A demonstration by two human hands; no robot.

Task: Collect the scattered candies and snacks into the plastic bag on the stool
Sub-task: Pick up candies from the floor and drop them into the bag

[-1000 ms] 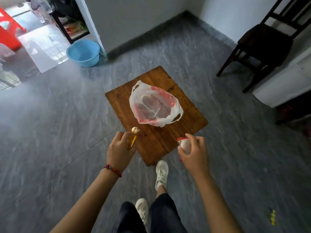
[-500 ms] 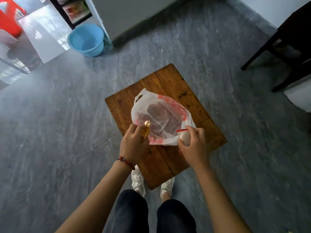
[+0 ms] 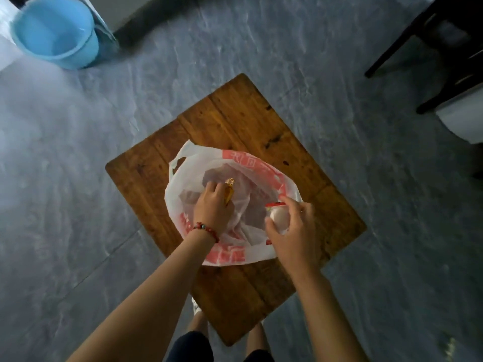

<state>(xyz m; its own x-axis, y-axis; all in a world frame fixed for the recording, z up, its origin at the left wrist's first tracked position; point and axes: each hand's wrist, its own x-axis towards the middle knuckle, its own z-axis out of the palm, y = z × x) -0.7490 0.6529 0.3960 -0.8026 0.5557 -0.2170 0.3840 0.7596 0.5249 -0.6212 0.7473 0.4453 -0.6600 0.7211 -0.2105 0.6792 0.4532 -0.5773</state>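
Head view looks straight down on a wooden stool [image 3: 261, 121] standing on grey floor [image 3: 78, 205], with a white bag [image 3: 230, 254] printed in red lying open on its top. Left hand [image 3: 213, 207] is inside the bag's mouth, fingers closed on a gold-wrapped candy [image 3: 229, 190] that pokes out past the knuckles; a red bead bracelet [image 3: 205, 229] circles that wrist. Right hand [image 3: 295, 231] hovers over the bag's right rim, fingers clamped around a pale round snack [image 3: 278, 216] in a wrapper with a red edge. Bare legs and a white shoe show below the stool's near corner. A blue bucket [image 3: 56, 35] sits far left, and dark chair legs [image 3: 418, 43] stand far right.
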